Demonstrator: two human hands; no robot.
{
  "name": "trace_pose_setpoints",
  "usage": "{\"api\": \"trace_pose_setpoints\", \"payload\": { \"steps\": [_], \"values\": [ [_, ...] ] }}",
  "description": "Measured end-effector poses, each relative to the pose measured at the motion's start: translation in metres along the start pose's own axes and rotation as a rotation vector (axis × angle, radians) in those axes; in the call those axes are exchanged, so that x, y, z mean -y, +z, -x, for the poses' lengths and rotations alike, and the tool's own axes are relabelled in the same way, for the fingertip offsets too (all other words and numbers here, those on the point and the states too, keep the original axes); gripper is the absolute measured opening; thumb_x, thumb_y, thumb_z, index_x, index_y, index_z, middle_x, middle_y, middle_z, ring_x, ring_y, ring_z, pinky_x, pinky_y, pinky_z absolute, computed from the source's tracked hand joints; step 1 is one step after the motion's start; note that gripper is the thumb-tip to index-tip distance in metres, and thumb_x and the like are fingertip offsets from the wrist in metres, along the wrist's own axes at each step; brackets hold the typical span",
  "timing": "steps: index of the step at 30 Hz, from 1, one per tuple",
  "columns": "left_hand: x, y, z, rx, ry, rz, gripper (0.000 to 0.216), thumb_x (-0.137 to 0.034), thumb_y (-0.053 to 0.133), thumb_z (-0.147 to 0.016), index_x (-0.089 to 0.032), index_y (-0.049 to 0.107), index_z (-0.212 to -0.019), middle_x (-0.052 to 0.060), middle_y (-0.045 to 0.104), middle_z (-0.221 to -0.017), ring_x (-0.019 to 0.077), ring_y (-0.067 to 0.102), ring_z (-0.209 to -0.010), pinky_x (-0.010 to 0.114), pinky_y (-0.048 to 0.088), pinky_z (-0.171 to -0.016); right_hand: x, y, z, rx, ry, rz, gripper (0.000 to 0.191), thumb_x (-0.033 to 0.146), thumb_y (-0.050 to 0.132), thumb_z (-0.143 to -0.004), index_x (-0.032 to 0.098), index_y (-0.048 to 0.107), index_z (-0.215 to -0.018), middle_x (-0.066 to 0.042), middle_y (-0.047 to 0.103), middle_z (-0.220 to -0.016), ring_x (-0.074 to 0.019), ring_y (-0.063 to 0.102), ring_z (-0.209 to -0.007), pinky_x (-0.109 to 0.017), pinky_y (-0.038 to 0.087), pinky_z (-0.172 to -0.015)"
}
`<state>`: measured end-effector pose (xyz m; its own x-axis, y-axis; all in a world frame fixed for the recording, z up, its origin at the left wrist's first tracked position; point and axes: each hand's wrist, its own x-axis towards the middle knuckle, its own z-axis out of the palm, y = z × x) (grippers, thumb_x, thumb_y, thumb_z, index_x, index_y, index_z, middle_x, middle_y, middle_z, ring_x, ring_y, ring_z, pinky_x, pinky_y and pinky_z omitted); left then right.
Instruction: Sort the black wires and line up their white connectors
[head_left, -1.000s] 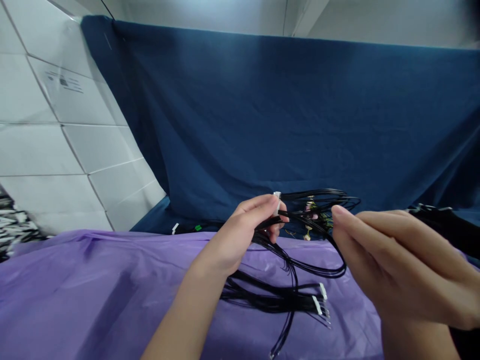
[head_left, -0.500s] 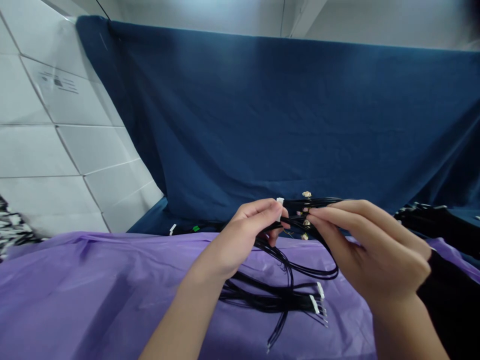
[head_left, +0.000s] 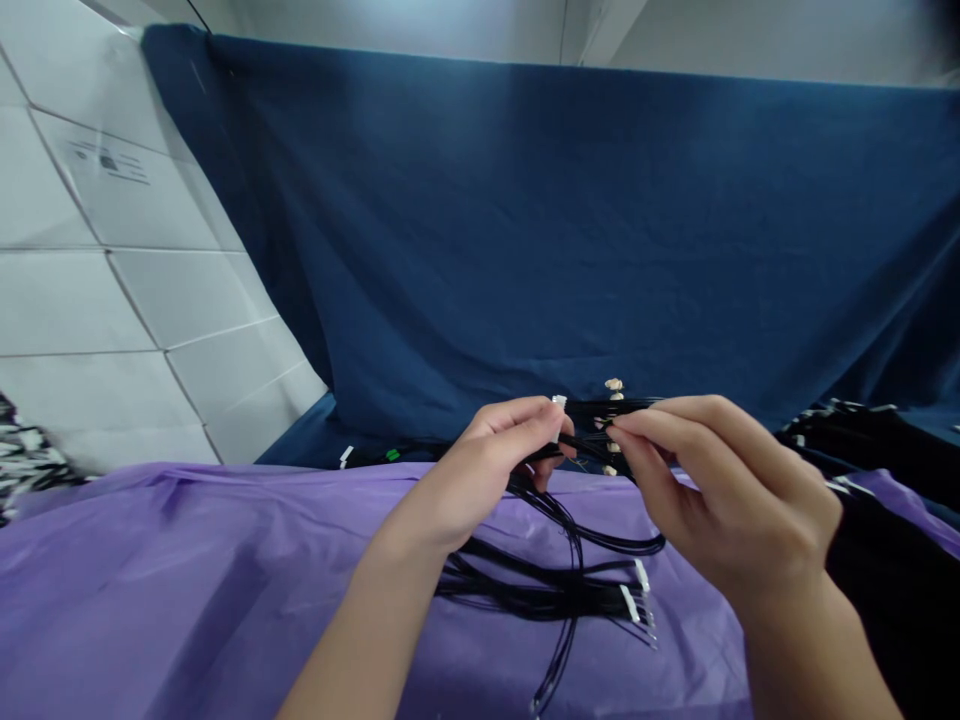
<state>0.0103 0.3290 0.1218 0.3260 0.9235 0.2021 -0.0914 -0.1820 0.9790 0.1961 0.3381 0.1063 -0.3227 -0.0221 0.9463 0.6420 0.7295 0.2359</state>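
Observation:
My left hand [head_left: 499,455] pinches a white connector [head_left: 559,402] between thumb and fingers. Thin black wires [head_left: 607,408] run from it to the right. My right hand [head_left: 731,500] has its thumb and index finger pinched on the black wires a short way right of the connector; the exact wire end between the tips is too small to make out. Looped black wires hang below both hands. Under them, a bundle of black wires [head_left: 540,595] lies on purple sheeting [head_left: 285,560], with white connectors [head_left: 630,603] and bare metal terminals at its right end.
A blue cloth [head_left: 525,220] hangs across the back. White boxes [head_left: 150,290] are stacked at left, above black-and-white parts [head_left: 30,460]. More black wire bundles [head_left: 847,425] lie at right. Small pale flowers [head_left: 613,384] stand behind the hands.
My right hand has moved slightly left, closer to the connector, still pinching the wires. The left hand stays nearly in place with the connector.

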Motion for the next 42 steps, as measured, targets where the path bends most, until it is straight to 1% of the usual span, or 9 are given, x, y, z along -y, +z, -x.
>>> {"api": "trace_pose_setpoints", "payload": {
  "steps": [3, 8, 14, 17, 20, 24, 29, 37, 42],
  "values": [
    [0.0, -0.001, 0.0, 0.013, 0.004, -0.017, 0.034, -0.047, 0.054, -0.091, -0.016, 0.062, -0.082, 0.0, 0.052, -0.071, 0.0127, 0.046, -0.067, 0.027, 0.035, -0.066, 0.002, 0.001, -0.001, 0.011, 0.024, 0.005, 0.016, 0.003, 0.065, -0.085, 0.017, 0.065, -0.092, -0.002, 0.069, -0.08, -0.0136, 0.066, -0.067, -0.026, 0.054, -0.062],
    [0.001, -0.001, -0.001, 0.006, 0.002, -0.007, 0.034, -0.048, 0.054, -0.091, -0.017, 0.062, -0.081, 0.0, 0.051, -0.069, 0.0129, 0.045, -0.066, 0.027, 0.035, -0.064, 0.002, 0.003, 0.001, 0.016, 0.022, -0.012, 0.016, 0.002, 0.065, -0.084, 0.016, 0.063, -0.093, -0.003, 0.068, -0.082, -0.0139, 0.065, -0.067, -0.026, 0.054, -0.062],
    [0.001, 0.002, -0.003, -0.037, 0.021, 0.076, 0.03, -0.043, 0.058, -0.088, -0.016, 0.064, -0.078, 0.0, 0.052, -0.067, 0.012, 0.045, -0.064, 0.027, 0.035, -0.063, 0.002, 0.002, -0.001, 0.029, 0.078, -0.064, 0.018, 0.004, 0.06, -0.088, 0.02, 0.061, -0.096, -0.003, 0.066, -0.083, -0.0154, 0.065, -0.071, -0.027, 0.055, -0.065],
    [0.001, 0.004, -0.002, -0.062, 0.036, 0.123, 0.028, -0.042, 0.06, -0.088, -0.016, 0.064, -0.079, 0.0, 0.053, -0.068, 0.0113, 0.046, -0.063, 0.026, 0.036, -0.063, 0.002, 0.0, -0.002, 0.013, 0.083, -0.064, 0.02, 0.002, 0.06, -0.087, 0.02, 0.06, -0.096, -0.003, 0.065, -0.083, -0.0155, 0.064, -0.072, -0.028, 0.055, -0.068],
    [0.0, 0.004, -0.001, -0.076, 0.057, 0.153, 0.026, -0.04, 0.062, -0.087, -0.016, 0.064, -0.079, 0.0, 0.054, -0.068, 0.0107, 0.046, -0.063, 0.026, 0.036, -0.063, 0.002, -0.002, -0.002, -0.001, 0.078, -0.066, 0.02, 0.0, 0.062, -0.085, 0.018, 0.061, -0.095, -0.004, 0.065, -0.083, -0.0153, 0.063, -0.072, -0.027, 0.056, -0.067],
    [-0.001, 0.003, -0.001, -0.07, 0.048, 0.158, 0.026, -0.04, 0.061, -0.087, -0.016, 0.063, -0.078, 0.0, 0.054, -0.068, 0.0105, 0.047, -0.063, 0.026, 0.036, -0.063, 0.004, -0.001, -0.001, -0.01, 0.086, -0.061, 0.019, 0.003, 0.063, -0.085, 0.019, 0.062, -0.096, -0.003, 0.065, -0.083, -0.0156, 0.063, -0.071, -0.027, 0.056, -0.066],
    [-0.002, 0.003, 0.0, -0.061, 0.034, 0.153, 0.026, -0.04, 0.062, -0.086, -0.016, 0.063, -0.078, 0.0, 0.054, -0.067, 0.0111, 0.047, -0.063, 0.026, 0.035, -0.061, 0.005, 0.0, 0.0, -0.041, 0.092, -0.039, 0.021, 0.002, 0.064, -0.085, 0.02, 0.061, -0.096, -0.003, 0.064, -0.082, -0.0154, 0.062, -0.072, -0.026, 0.055, -0.067],
    [-0.002, 0.003, 0.001, -0.039, 0.035, 0.133, 0.027, -0.041, 0.061, -0.087, -0.015, 0.065, -0.078, 0.0, 0.054, -0.067, 0.0106, 0.047, -0.063, 0.025, 0.035, -0.062, 0.008, 0.001, -0.002, -0.023, 0.098, -0.03, 0.017, 0.003, 0.065, -0.085, 0.018, 0.061, -0.092, -0.002, 0.065, -0.081, -0.0139, 0.063, -0.073, -0.023, 0.054, -0.064],
    [-0.002, 0.002, 0.001, -0.019, 0.006, 0.091, 0.031, -0.044, 0.059, -0.088, -0.015, 0.065, -0.08, 0.0, 0.051, -0.065, 0.0123, 0.047, -0.066, 0.026, 0.036, -0.064, 0.015, 0.002, -0.002, -0.035, 0.137, -0.023, 0.022, -0.002, 0.067, -0.081, 0.019, 0.06, -0.087, -0.001, 0.065, -0.079, -0.0135, 0.061, -0.071, -0.023, 0.055, -0.062]
  ]
}}
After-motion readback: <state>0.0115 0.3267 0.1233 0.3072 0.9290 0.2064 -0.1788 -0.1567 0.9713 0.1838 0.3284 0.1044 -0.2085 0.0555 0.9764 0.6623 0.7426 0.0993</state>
